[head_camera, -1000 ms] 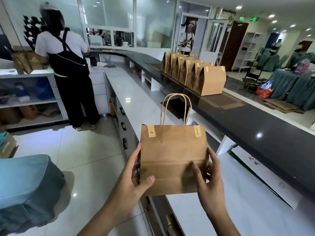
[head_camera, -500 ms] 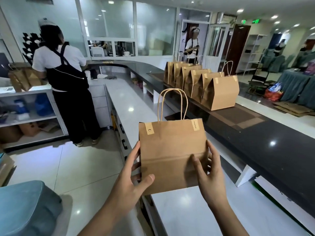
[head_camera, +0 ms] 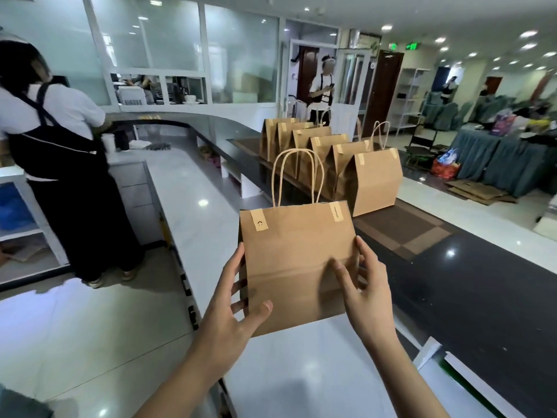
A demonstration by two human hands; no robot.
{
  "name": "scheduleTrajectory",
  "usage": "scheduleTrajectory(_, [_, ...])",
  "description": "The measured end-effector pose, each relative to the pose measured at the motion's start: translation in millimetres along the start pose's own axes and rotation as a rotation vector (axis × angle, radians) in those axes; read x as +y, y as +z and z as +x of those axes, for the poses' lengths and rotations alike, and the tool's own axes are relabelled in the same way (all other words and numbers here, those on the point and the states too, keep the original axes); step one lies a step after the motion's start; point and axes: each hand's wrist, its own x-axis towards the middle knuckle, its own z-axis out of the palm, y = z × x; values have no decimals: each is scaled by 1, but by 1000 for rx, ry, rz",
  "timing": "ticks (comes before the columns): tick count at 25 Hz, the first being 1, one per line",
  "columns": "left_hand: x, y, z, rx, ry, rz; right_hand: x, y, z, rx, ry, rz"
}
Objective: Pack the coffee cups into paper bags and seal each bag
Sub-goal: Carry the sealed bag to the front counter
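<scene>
I hold a brown paper bag (head_camera: 292, 254) upright in the air above the white counter (head_camera: 193, 206). Its top is closed with two tape strips and its twine handles stand up. My left hand (head_camera: 235, 309) grips the bag's lower left side, thumb on the front. My right hand (head_camera: 361, 285) grips its lower right side. A row of several sealed paper bags (head_camera: 373, 182) stands on the dark upper counter (head_camera: 470, 285) beyond. No coffee cup shows; the bag's inside is hidden.
A person in a black apron (head_camera: 57, 164) stands at the left by a shelf unit. Another person (head_camera: 322, 89) stands in the far doorway. Draped tables (head_camera: 500, 164) and flattened cardboard (head_camera: 476, 191) lie at the right. Tiled floor spreads to the left.
The view has moved forward along the counter, so the row of sealed bags looks nearer. The bag stays held in both hands, in much the same grip.
</scene>
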Motion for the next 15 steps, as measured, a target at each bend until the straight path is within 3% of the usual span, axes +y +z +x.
scheduleTrajectory(7, [-24,51,78,-100,41,-59,21,-21,81,64,68,-184])
scheduleTrajectory(15, [-38,93,166,-197,136,-97,37,-26,166,181,173,-209])
